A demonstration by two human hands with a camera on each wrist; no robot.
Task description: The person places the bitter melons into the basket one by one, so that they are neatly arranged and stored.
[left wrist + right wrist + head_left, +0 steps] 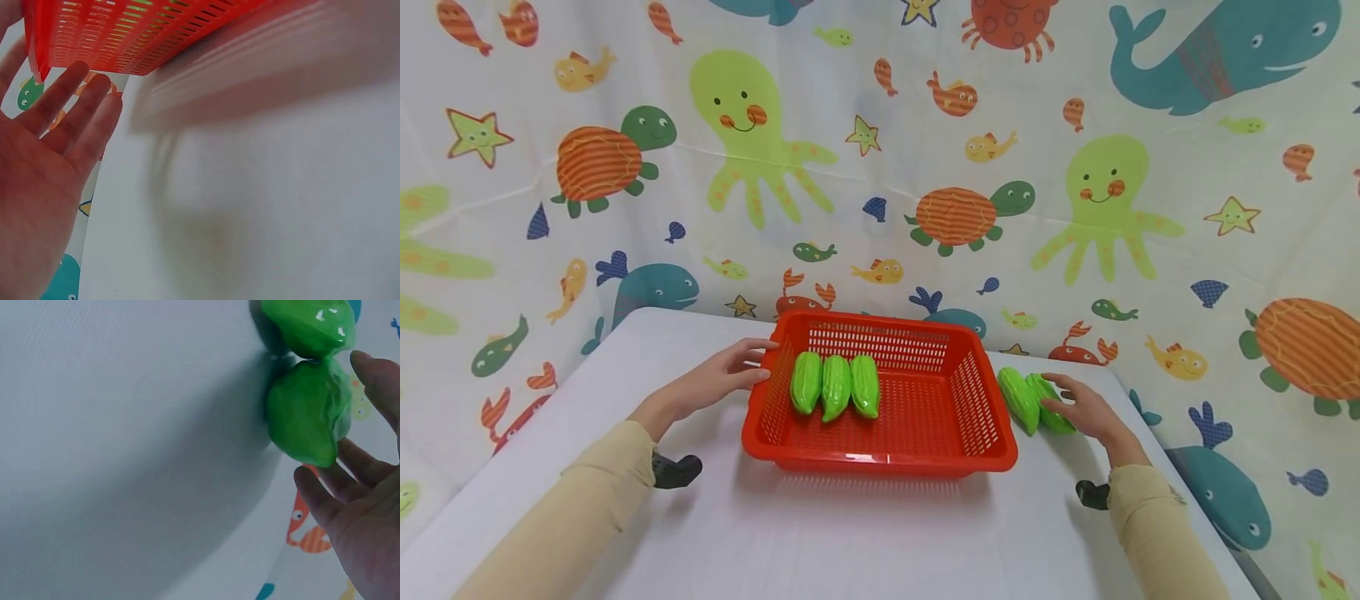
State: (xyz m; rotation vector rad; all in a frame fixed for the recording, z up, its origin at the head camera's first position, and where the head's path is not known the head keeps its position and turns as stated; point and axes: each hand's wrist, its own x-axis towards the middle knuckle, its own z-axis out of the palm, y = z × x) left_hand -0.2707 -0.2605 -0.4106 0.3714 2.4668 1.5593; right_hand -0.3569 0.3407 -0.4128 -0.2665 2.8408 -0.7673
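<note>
Three glossy, ridged green bitter melons [836, 388] lie side by side in the left part of a red plastic basket [925, 417]. My left hand [727, 371] is at the basket's left rim, its fingertips right at the edge; from the left wrist, its fingers [94, 125] look extended outside the slotted wall. Right of the basket, two more bitter melons [1019, 398] lie together on the table. Around the outer one [306, 415], my right hand [1086, 410] is spread, thumb on one side and loosely bent fingers on the other.
A white table [880, 542] carries everything. Behind and beside it hangs a curtain [865, 75] printed with sea animals. Dark wrist-worn pieces [676, 472] stick out below both sleeves.
</note>
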